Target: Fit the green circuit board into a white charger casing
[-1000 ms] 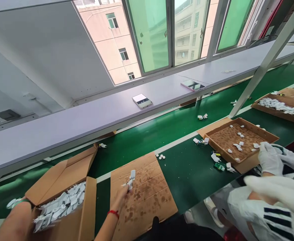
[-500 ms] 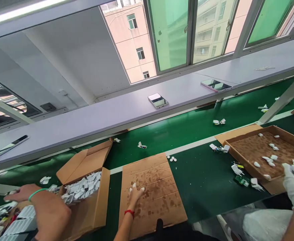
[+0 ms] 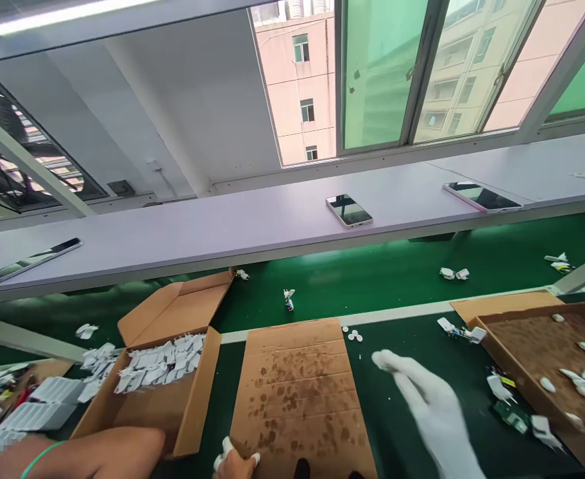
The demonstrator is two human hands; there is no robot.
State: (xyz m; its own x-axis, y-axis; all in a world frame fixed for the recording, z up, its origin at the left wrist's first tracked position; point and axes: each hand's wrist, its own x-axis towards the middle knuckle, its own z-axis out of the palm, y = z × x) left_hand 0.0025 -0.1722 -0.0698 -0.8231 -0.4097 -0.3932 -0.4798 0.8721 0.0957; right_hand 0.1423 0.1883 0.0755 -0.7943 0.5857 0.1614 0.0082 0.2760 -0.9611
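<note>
At the bottom edge, my left hand (image 3: 236, 464) is by the lower left edge of a flat cardboard sheet (image 3: 297, 372). White covers sit on its fingertips, and the thumb stands apart from the fingers; I see nothing between them. My right hand (image 3: 425, 406), in a white glove, hovers over the dark green worktop right of the sheet. Its fingertips are pinched together, pointing up and left; what they hold, if anything, is hidden. Several small round white pieces (image 3: 353, 335) lie by the sheet's upper right corner. Dark round spots mark the sheet.
An open cardboard box (image 3: 205, 392) of white plastic pieces stands left, with a co-worker's arm (image 3: 98, 456) in front. A shallow cardboard box (image 3: 522, 313) with loose white pieces is at right, near a green circuit board (image 3: 512, 416). Phones, including one phone (image 3: 350, 211), lie on the shelf.
My left hand has drawn back from the sheet's middle to its lower left edge. My gloved right hand has moved left from the shallow box. The co-worker's arm is lower; the view has shifted.
</note>
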